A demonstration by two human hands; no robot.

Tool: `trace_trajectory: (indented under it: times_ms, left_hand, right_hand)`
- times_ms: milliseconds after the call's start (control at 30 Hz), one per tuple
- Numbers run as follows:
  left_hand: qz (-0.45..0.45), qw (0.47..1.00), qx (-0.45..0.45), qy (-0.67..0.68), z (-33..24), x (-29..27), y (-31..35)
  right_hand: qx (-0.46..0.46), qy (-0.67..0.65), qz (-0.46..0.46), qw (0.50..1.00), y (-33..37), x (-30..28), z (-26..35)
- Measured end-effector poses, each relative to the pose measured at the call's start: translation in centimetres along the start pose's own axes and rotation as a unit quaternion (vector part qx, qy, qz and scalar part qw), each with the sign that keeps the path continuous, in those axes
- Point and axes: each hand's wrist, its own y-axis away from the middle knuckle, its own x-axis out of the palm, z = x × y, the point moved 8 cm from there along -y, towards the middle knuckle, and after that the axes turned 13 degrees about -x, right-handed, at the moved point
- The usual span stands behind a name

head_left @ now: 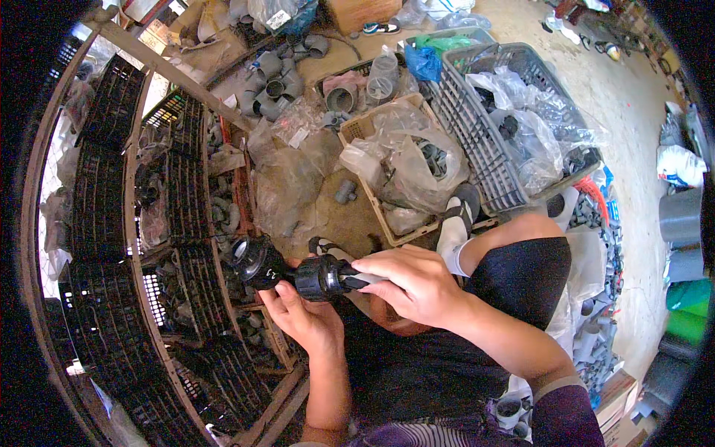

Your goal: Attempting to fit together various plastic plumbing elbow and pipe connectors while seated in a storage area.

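Observation:
In front of my lap is a black plastic pipe fitting [319,277], with a broad ribbed ring at each end and pale marks on it. My left hand [304,316] is closed round its underside, the fingers partly hidden behind it. My right hand [413,281] grips a thin tool with a pale flat part [365,279], held against the fitting's right end. What kind of tool it is cannot be made out, as my fingers cover most of it.
A tan crate [408,235] of plastic bags and a grey crate [477,141] of bagged fittings stand ahead. Stacked black crates [100,201] on a wooden rack line the left. A grey tee fitting [345,192] lies on the floor. Loose grey fittings [588,339] are heaped at right.

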Motion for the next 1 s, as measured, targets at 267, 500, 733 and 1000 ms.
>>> trace_trajectory:
  times_ms: [267, 500, 733, 1000]
  left_hand:
    - [0.010, 0.997, 0.045, -0.066, -0.3, 0.2, 1.1]
    - [-0.010, 0.997, 0.048, -0.057, -0.1, -0.8, 0.9]
    - [-0.052, 0.998, -0.022, -0.022, 0.2, -1.4, 0.4]
    - [0.020, 0.994, 0.040, -0.097, -0.6, -0.5, 0.4]
  right_hand:
    - [0.009, -0.003, 0.114, 0.993, 0.7, 1.0, 0.0]
    - [0.144, -0.180, -0.041, 0.972, 0.7, 0.3, -1.6]
    - [0.073, -0.146, -0.006, 0.987, 0.7, 1.1, -0.3]
    - [0.097, -0.140, 0.059, 0.984, 0.2, 0.5, -1.2]
